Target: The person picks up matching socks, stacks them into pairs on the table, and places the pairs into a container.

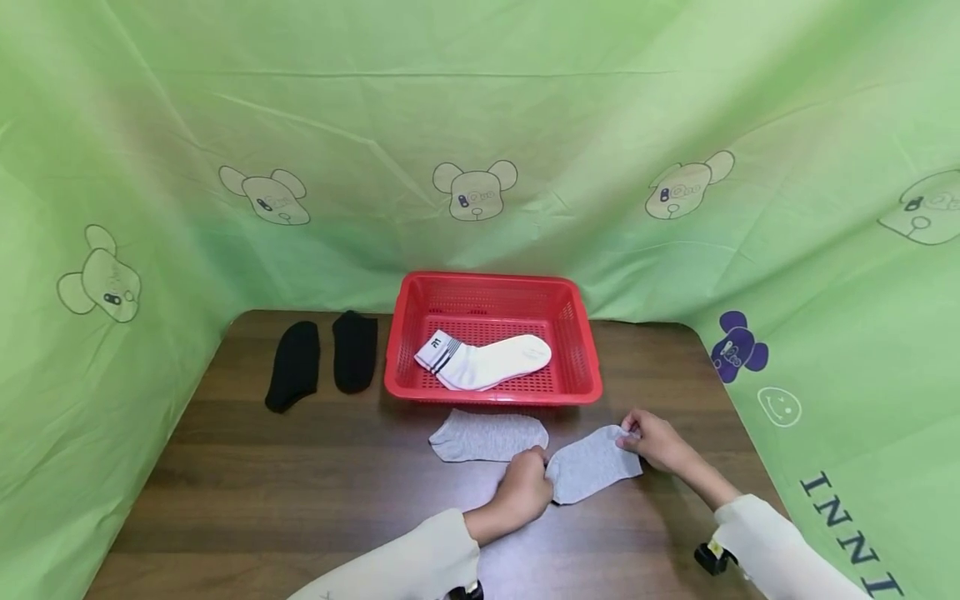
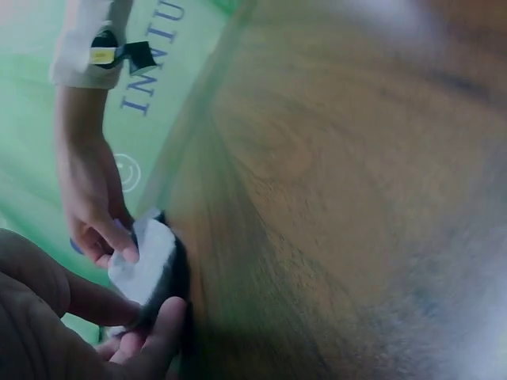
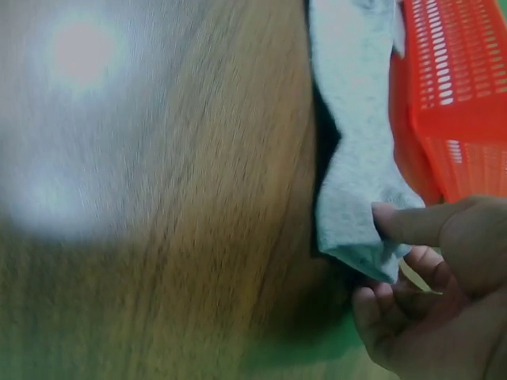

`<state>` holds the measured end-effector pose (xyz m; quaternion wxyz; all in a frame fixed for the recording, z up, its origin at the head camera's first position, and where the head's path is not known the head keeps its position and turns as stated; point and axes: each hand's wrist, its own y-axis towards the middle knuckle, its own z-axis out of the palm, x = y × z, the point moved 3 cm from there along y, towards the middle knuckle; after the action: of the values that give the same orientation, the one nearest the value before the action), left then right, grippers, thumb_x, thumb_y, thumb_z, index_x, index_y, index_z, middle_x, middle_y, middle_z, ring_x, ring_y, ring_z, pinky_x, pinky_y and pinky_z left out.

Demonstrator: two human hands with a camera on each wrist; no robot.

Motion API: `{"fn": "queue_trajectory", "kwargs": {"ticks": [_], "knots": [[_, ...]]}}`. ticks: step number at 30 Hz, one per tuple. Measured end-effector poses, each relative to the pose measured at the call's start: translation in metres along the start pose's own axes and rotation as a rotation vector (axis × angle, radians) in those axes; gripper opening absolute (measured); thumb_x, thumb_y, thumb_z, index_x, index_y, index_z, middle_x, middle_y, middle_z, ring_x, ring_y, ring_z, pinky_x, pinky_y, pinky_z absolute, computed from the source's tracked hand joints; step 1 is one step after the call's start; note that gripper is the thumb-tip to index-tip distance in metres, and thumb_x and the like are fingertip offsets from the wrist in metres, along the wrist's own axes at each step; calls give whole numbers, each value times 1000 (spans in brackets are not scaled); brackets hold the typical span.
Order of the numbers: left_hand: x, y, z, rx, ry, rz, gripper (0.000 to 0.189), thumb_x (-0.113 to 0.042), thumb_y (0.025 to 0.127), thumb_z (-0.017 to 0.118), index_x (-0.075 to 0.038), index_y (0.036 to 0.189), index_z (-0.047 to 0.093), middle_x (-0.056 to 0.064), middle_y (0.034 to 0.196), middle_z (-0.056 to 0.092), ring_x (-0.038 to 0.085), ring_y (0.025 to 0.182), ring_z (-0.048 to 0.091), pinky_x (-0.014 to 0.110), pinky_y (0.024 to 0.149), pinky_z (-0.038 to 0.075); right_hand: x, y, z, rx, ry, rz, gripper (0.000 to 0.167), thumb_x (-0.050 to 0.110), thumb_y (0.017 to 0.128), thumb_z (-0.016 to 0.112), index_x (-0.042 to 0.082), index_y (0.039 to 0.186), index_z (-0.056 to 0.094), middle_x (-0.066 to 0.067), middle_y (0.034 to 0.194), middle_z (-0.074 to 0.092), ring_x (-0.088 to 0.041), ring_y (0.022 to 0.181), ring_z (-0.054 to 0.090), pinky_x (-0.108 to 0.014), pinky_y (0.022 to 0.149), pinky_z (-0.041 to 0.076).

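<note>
A light grey ankle sock (image 1: 592,464) is stretched between both hands, close over the table in front of the basket. My right hand (image 1: 654,440) pinches its cuff end between thumb and fingers; the right wrist view shows that cuff (image 3: 356,245) partly spread at its opening. At the toe end, my left hand (image 1: 523,485) pinches the fabric, and the left wrist view shows its thumb and fingers on the sock (image 2: 146,265). A second grey sock (image 1: 491,436) lies flat on the table, its toe right by the left hand's knuckles.
A red plastic basket (image 1: 396,358) stands at the back middle, with white striped socks (image 1: 498,362) inside. Two black socks (image 1: 295,367) lie left of it on the wooden table (image 1: 300,483). Green printed cloth (image 1: 480,108) hangs around the back and sides.
</note>
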<state>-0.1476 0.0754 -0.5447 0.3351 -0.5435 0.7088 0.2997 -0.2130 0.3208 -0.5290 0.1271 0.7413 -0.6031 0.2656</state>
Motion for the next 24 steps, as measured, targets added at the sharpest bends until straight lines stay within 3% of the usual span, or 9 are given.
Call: {"fn": "queue_trajectory", "kwargs": {"ticks": [3,5,8,11,14,18,24], "knots": [[4,-5,-6,48,-163,-65,17,13,72,58,0,80,67,-4,62,55,1,56,46,18,50,41,7,-5,0,54,122,50,24,7,86,77,-1,95,57,-6,81,58,-13,73,50,-25,64,42],[6,-8,-10,79,-282,-119,17,14,76,58,4,84,68,-3,63,56,0,52,51,16,48,45,11,-9,1,91,214,89,25,4,87,76,-5,98,56,-8,84,60,-12,72,52,-24,62,45],[10,-12,-17,114,-442,-192,16,17,78,58,10,89,68,1,69,60,9,52,61,21,48,54,15,-15,4,150,336,154,27,0,88,73,-11,105,55,-10,87,61,-13,72,55,-25,60,52],[17,-14,-23,128,-521,-239,20,20,77,57,14,92,67,6,72,61,17,59,66,25,51,58,17,-20,9,200,429,204,30,-1,89,72,-13,109,54,-10,89,61,-14,75,58,-28,64,56],[25,-18,-30,118,-522,-247,26,22,74,56,15,96,67,13,75,66,21,64,67,26,52,58,19,-26,16,262,529,213,33,-1,90,72,-16,113,53,-8,90,61,-14,77,60,-30,68,59],[34,-23,-41,84,-412,-209,28,23,72,58,14,96,68,18,74,70,17,59,65,21,47,54,23,-32,26,322,628,199,35,0,91,70,-17,115,52,-5,91,60,-12,79,61,-30,71,60],[42,-29,-55,71,-327,-190,27,23,70,58,10,90,69,12,68,68,6,52,54,18,45,49,32,-39,38,315,688,187,37,0,90,70,-18,116,51,-5,90,60,-10,79,62,-28,72,60]]}}
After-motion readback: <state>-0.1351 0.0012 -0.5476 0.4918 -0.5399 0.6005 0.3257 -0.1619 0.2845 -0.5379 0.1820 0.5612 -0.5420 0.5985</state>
